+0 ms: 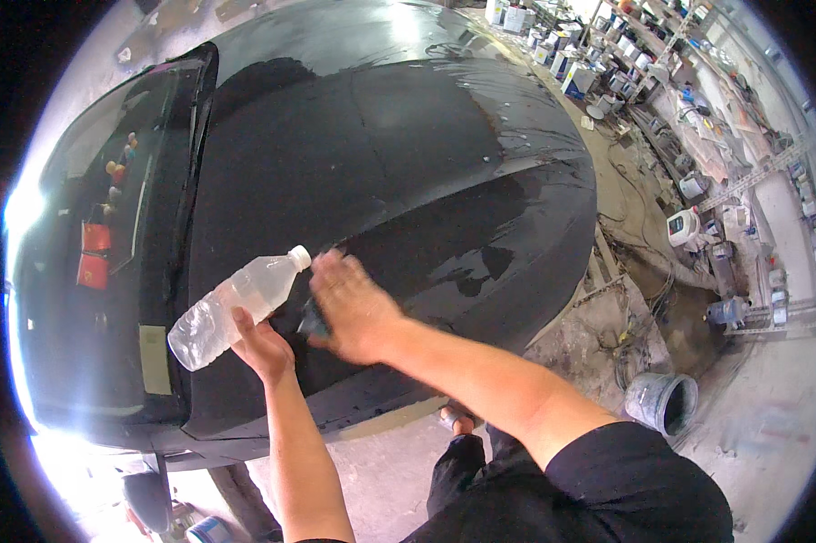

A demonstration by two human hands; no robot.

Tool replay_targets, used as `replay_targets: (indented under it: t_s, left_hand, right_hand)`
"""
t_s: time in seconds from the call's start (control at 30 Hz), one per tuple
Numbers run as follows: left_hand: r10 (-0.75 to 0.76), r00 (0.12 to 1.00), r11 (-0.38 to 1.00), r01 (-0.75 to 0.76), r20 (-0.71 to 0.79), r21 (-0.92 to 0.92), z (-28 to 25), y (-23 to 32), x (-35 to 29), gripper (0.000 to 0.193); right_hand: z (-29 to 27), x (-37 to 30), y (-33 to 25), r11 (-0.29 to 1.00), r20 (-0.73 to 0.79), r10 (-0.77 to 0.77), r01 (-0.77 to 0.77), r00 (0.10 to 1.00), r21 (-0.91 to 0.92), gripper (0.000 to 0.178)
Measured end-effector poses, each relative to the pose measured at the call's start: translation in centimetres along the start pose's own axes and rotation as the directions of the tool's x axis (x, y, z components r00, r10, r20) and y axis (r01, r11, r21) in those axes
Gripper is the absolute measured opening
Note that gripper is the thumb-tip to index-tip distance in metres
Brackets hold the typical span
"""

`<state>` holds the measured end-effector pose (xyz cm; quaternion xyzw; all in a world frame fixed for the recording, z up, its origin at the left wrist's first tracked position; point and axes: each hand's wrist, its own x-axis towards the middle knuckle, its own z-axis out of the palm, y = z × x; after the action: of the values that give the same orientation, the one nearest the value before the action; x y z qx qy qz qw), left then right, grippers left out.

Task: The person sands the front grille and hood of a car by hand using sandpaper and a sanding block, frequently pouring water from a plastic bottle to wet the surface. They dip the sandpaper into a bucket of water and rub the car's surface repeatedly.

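Note:
My left hand (263,347) is wrapped round the lower side of a clear plastic bottle (236,308) with a white cap. The bottle lies tilted over the car's hood, its cap pointing up and to the right. Just right of the cap, my right hand (353,308) lies with its fingers stretched over the black hood (281,190). A dark, thin pad or sheet (313,324) shows at its thumb side, pressed under the palm; its kind is mostly hidden. Parts of the hood are dull, others wet and shiny.
The windshield (82,326) is at the left, with red hanging ornaments (94,253) behind it. On the floor at the right lies a tipped bucket (661,404). Cans, boxes and a white jug (683,226) crowd the right side. My foot (458,419) stands beside the car.

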<state>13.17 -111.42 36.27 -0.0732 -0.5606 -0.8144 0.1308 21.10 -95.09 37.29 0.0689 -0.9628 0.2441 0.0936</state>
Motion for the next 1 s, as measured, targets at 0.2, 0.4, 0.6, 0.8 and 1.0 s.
replay_targets:
  t_s: [0.2, 0.4, 0.6, 0.8, 1.0]
  left_hand:
    - [-0.017, 0.999, 0.998, 0.019, -0.049, 0.054, -2.2, 1.3, 0.1, 0.06]
    - [0.013, 0.998, 0.999, -0.011, -0.056, 0.035, -2.6, -0.6, 0.4, 0.063]
    - [-0.123, 0.992, 0.992, 0.123, 0.011, -0.009, -1.8, 0.2, 0.6, 0.065]
    - [-0.096, 0.993, 0.991, 0.101, -0.065, 0.083, -1.4, 1.0, 0.0, 0.068]
    - [-0.085, 0.994, 0.977, 0.097, -0.07, 0.189, 0.7, 0.6, -0.3, 0.073]
  right_hand:
    - [-7.3, -2.8, 8.6, 0.957, 0.09, 0.274, -0.261, 0.958, -0.126, 0.077]
    - [-6.2, -4.0, 12.8, 0.896, -0.184, 0.383, -0.412, 0.905, -0.164, 0.076]
    - [-2.2, -1.9, 3.4, 0.987, 0.092, -0.155, 0.152, 0.984, 0.043, 0.084]
    - [-9.9, -7.3, 20.3, 0.991, -0.026, 0.126, -0.127, 0.992, -0.049, 0.08]
    - [-15.8, -15.2, 41.0, 0.769, -0.014, 0.629, -0.625, 0.777, -0.133, 0.087]
